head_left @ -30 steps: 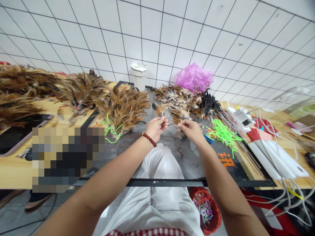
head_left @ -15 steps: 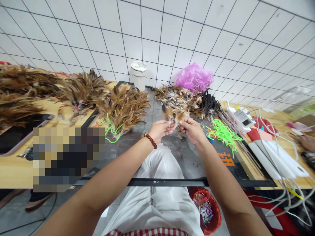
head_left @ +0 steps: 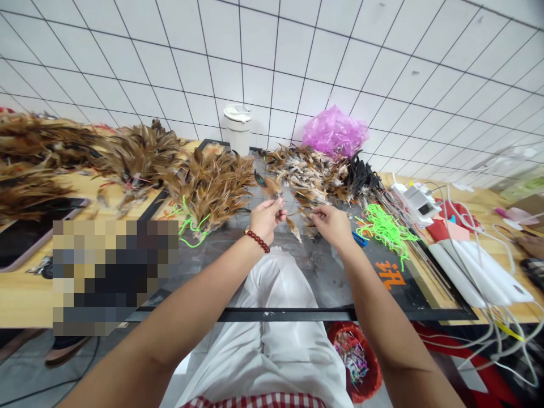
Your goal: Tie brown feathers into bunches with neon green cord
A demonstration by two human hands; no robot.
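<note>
- The left hand (head_left: 266,220) is closed to a pinch, thumb against fingers, and has hold of a small feather tuft (head_left: 269,185), which fans up and away from the fingertips with one dark feather leaning left.
- The right hand (head_left: 335,224) is curled, thumb and forefinger brought close together; whether a feather sits between them I cannot tell.
- Around the left wrist is a dark red bead bracelet (head_left: 257,241).
- In the gap between the two hands lies a loose feather (head_left: 294,229), its pale end toward the person.
- Just beyond the right hand's fingertips is a cluster of brown feathers (head_left: 312,197).
- Just right of the right hand lies a blue object (head_left: 359,238), partly hidden by the wrist; farther right is a tangle of bright green cords (head_left: 385,229).
- Left of the left hand and a little beyond it lies a brown feather bundle (head_left: 216,181), with green string at its near end.
- Beyond both hands spreads a mixed feather heap (head_left: 310,167), pale and brown, with black feathers (head_left: 361,175) adjoining its right side.
- Farther off, past the left hand, stands a white lidded cup (head_left: 238,133); past the right hand, behind the heap, is a crumpled purple bag (head_left: 335,131).
- Farthest from the hands is the white tiled wall (head_left: 255,45).
</note>
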